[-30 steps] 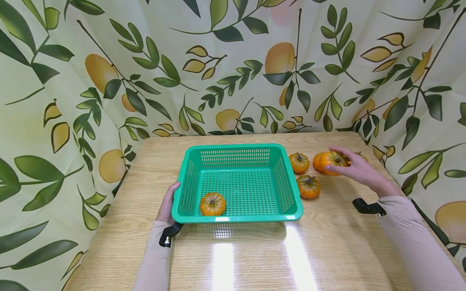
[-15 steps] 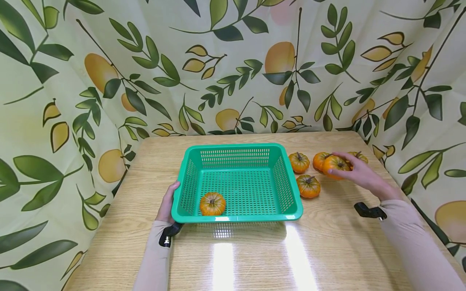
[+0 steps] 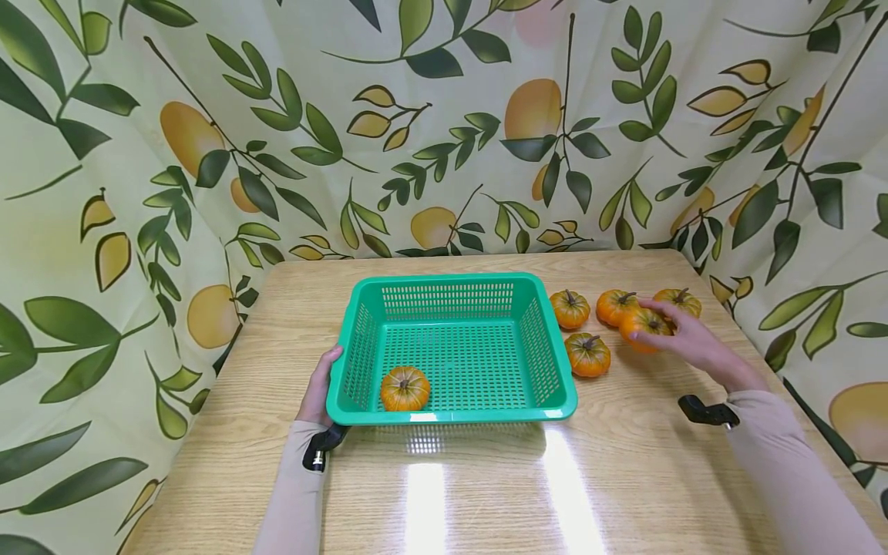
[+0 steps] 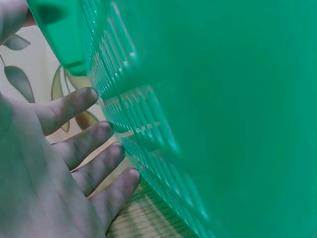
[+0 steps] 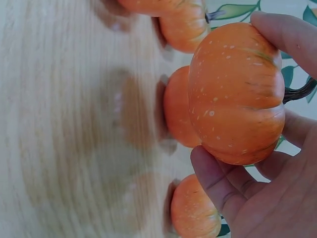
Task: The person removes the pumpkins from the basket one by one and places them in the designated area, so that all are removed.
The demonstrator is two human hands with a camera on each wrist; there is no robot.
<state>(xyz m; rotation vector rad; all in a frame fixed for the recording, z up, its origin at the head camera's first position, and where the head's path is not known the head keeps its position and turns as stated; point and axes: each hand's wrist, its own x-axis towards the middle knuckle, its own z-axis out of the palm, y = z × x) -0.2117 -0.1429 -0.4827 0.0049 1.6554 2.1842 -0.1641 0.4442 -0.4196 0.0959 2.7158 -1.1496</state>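
A green plastic basket (image 3: 451,417) sits on the wooden table with one small orange pumpkin (image 3: 405,389) in its front left corner. My left hand (image 3: 321,388) is at the basket's left side, thumb over the rim; in the left wrist view its fingers (image 4: 106,157) lie against the slotted outer wall. At the right, my right hand (image 3: 690,339) grips another small pumpkin (image 3: 641,327) between thumb and fingers. In the right wrist view this held pumpkin (image 5: 237,94) is off the table, its dark stem toward the palm.
Two pumpkins, a rear one (image 3: 570,310) and a front one (image 3: 588,355), stand right beside the basket. Farther right, one pumpkin (image 3: 614,307) is behind the held one and another (image 3: 679,301) lies near the table's right edge. A leaf-patterned cloth (image 3: 444,139) surrounds the table (image 3: 486,493).
My right hand has brought the gripped pumpkin slightly toward me, uncovering the pumpkins behind it. My left hand and the basket have stayed in place.
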